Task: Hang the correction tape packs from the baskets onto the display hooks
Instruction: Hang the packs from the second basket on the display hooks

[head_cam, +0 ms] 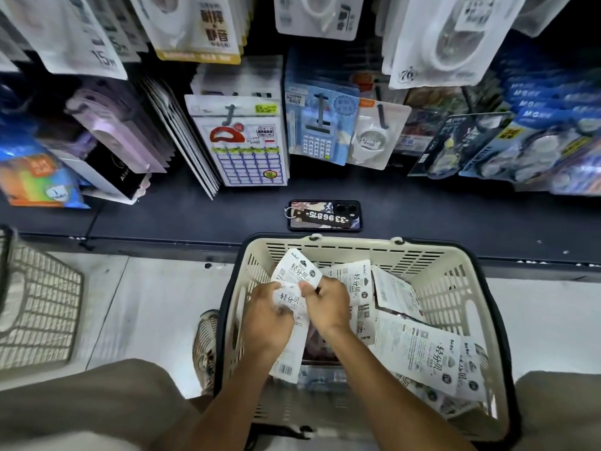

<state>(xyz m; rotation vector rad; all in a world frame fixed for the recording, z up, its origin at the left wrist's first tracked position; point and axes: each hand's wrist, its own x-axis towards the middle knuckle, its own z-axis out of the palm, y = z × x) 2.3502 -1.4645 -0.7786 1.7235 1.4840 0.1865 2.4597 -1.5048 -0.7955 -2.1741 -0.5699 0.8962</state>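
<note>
A cream plastic basket [452, 288] stands on the floor in front of me, holding several white correction tape packs [419, 349]. Over its left half, both my hands hold a small stack of these packs [294, 271]. My left hand [265, 320] grips the stack from the left, fingers curled round its edge. My right hand [327, 304] pinches the top of the stack from the right. Display hooks [230, 113] with hanging goods fill the wall above the dark shelf.
A phone [325, 215] with a numbered key tag lies on the dark shelf [455, 219] just beyond the basket. A second cream basket [35, 307] sits at the left on the pale floor. My knees frame the bottom corners.
</note>
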